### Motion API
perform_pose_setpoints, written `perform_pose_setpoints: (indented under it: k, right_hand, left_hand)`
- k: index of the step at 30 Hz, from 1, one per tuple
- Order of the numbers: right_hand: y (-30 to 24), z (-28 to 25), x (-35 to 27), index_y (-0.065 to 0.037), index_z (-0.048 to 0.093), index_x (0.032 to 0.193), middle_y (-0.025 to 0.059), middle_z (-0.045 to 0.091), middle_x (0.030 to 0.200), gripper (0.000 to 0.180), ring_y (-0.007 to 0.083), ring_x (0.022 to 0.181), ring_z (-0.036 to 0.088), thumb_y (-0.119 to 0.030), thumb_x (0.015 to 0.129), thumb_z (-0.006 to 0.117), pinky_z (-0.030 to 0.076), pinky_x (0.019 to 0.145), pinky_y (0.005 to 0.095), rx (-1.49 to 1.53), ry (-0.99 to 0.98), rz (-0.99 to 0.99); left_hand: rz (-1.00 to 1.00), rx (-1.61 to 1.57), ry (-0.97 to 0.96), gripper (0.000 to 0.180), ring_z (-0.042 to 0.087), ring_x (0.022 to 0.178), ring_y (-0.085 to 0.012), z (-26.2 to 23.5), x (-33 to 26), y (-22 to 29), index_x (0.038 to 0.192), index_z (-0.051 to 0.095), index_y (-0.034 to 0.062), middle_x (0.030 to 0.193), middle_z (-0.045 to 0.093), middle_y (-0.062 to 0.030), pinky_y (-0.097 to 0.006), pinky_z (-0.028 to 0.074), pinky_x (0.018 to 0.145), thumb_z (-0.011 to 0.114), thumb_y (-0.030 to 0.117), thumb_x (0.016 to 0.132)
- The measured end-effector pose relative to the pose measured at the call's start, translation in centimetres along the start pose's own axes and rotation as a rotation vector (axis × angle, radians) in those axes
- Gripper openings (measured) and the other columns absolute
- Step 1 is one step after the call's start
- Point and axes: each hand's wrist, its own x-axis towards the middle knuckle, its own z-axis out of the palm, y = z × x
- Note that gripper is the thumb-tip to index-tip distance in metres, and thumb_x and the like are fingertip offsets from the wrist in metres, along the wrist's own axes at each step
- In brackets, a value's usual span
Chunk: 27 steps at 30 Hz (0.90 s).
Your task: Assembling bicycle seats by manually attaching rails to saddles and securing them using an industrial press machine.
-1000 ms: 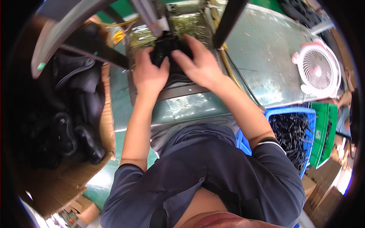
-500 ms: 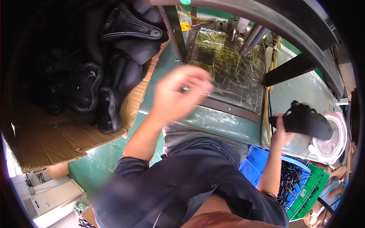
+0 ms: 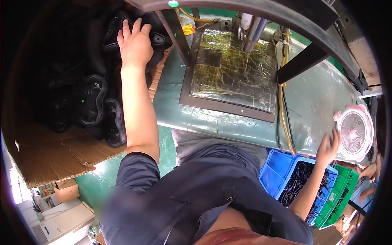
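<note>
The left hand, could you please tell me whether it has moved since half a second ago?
Yes, the left hand has moved left, away from the film-wrapped plate, and is over a black piece.

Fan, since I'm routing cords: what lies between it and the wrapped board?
Head view: yellow hose, black cable, green tabletop, and the right hand beside the fan.

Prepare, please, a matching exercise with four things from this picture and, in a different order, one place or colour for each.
Column one:
1. left hand
2. right hand
3. fan
4. cardboard box

Column two:
A. white and pink
B. at the black parts
C. brown
D. near the fan

Pairs: 1-B, 2-D, 3-A, 4-C
</note>
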Motion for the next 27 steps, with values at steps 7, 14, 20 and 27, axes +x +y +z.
perform_pose_setpoints:
  k: [7,14,20,27]
  right_hand:
    - [9.1,-10.5,-23.8,0.005,0.059,0.144,0.0314,0.046,0.159,0.050,0.0481,0.143,0.050,-0.020,0.101,0.061,0.044,0.119,0.0560,-0.985,-0.538,0.457]
    - [8.2,-9.8,-25.8,0.009,0.067,0.117,0.0348,0.057,0.135,0.039,0.0515,0.113,0.069,-0.026,0.104,0.055,0.059,0.097,0.0543,-0.897,-0.796,0.753]
    - [11.8,-10.0,-25.9,0.010,0.067,0.112,0.0352,0.071,0.114,0.038,0.0512,0.103,0.071,-0.026,0.101,0.066,0.058,0.094,0.0542,-0.658,-0.708,0.728]
    - [13.8,-11.2,-26.6,0.004,0.071,0.095,0.0287,0.075,0.094,0.037,0.0501,0.092,0.072,-0.031,0.105,0.064,0.056,0.081,0.0567,-0.636,-0.691,0.552]
  left_hand:
    - [0.060,0.002,-0.257,0.072,0.031,0.162,-0.0369,-0.4,3.0,0.3,0.150,0.059,0.0201,0.165,0.050,0.0003,-0.061,0.022,0.130,0.057,-0.011,0.084]
    - [0.170,-0.190,-0.236,0.060,0.052,0.147,-0.0240,-3.9,3.5,-3.7,0.134,0.074,0.0193,0.144,0.069,-0.0042,-0.059,0.031,0.120,0.081,0.004,0.077]
    - [-0.357,-1.354,0.300,0.060,0.066,0.123,-0.0216,-10.8,-1.8,-4.5,0.139,0.064,-0.0114,0.133,0.072,-0.0130,-0.030,0.049,0.107,0.090,0.014,0.091]
    - [-0.402,-2.754,0.151,0.058,0.062,0.129,-0.0390,-8.6,-11.1,-0.2,0.142,0.060,-0.0042,0.140,0.066,-0.0236,-0.052,0.045,0.119,0.045,0.044,0.113]
